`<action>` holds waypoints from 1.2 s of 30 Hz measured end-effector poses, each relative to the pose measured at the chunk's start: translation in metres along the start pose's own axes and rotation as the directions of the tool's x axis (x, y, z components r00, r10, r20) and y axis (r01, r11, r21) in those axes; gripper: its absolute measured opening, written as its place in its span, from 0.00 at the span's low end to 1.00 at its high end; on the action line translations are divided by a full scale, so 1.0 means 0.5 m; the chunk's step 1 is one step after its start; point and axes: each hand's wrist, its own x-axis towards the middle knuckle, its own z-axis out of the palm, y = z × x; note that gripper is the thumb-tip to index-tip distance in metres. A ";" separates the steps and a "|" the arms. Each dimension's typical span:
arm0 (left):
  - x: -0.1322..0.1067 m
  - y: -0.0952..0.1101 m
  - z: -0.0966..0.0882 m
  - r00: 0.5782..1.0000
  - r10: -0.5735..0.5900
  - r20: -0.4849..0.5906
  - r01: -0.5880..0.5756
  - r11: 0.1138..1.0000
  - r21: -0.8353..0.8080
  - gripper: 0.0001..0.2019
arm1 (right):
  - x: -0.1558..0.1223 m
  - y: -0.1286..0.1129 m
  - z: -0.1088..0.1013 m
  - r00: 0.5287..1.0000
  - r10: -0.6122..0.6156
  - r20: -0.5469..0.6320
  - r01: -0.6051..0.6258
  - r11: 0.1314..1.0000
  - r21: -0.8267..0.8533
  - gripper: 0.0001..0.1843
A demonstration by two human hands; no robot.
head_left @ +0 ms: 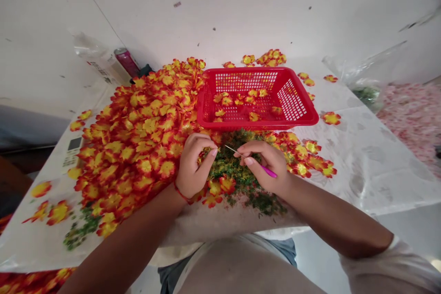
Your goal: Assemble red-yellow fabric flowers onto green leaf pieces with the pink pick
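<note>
My right hand [263, 165] is shut on a thin metal needle with a pink handle [268, 171], and its tip points left toward my other hand. My left hand [195, 165] is curled, its fingertips close to the needle tip. Whatever it may pinch is hidden by the fingers. Below both hands lies a heap of green and yellow flock-like bits [241, 183]. A large mound of red-and-yellow fabric blossoms [138, 142] touches my left hand's outer side. A red plastic mesh basket [258, 124] stands just beyond my hands, holding a few blossoms.
A white sheet [358, 161] covers the table, with scattered blossoms. A pink flower heap [413, 119] lies at right, beside a transparent plastic bag [354, 73]. A magenta canister [127, 62] stands at the far left. A white wall rises behind.
</note>
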 end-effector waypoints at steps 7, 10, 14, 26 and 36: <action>-0.010 -0.012 0.000 0.999 -0.006 -0.033 0.002 0.994 -0.111 0.03 | 0.012 -0.009 0.002 0.985 -0.148 0.089 0.150 0.989 -0.013 0.14; -0.010 -0.014 -0.001 0.999 0.009 -0.036 -0.014 0.991 -0.132 0.03 | 0.016 -0.011 0.001 0.979 -0.172 0.110 0.176 0.984 -0.026 0.14; -0.010 -0.014 -0.004 1.000 0.017 -0.020 -0.019 0.993 -0.114 0.02 | 0.021 -0.008 0.001 0.969 -0.208 0.131 0.214 0.976 -0.036 0.13; -0.009 -0.015 -0.005 1.000 0.022 -0.012 -0.023 0.992 -0.121 0.02 | 0.017 -0.004 0.000 0.957 -0.229 0.176 0.244 0.967 -0.068 0.10; -0.007 -0.011 -0.007 0.995 0.075 0.063 -0.067 0.991 -0.112 0.03 | 0.016 -0.005 -0.001 0.965 -0.215 0.152 0.224 0.974 -0.042 0.12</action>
